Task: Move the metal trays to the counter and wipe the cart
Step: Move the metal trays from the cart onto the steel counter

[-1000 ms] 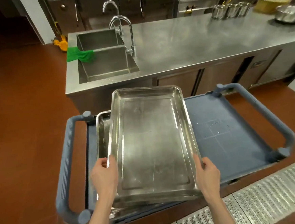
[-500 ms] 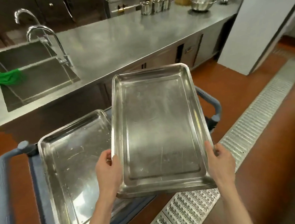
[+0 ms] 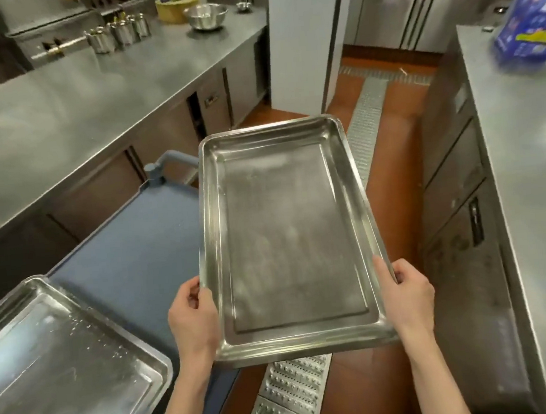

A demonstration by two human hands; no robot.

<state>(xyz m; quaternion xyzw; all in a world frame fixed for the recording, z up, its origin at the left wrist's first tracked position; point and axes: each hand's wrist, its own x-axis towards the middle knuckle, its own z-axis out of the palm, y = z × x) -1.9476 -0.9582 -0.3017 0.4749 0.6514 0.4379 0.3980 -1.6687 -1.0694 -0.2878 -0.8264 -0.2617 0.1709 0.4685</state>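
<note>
Swung right off the cart (image 3: 131, 250), tray 1 (image 3: 292, 238) hangs midair, left hand (image 3: 192, 317) and right hand (image 3: 409, 294) fingers clamped on its rims; tray 2 (image 3: 55, 361) remains on cart, table (image 3: 529, 160) placement and wiping pending.

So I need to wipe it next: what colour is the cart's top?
The cart top is a dull blue-grey, plain in the head view.

Two bare forearms enter from about 6 o'clock — no sleeves, watch or bracelet show on either. The left hand (image 3: 194, 321) and right hand (image 3: 409, 297) are ungloved, with no rings on the visible fingers — nails short and unpainted.
</note>
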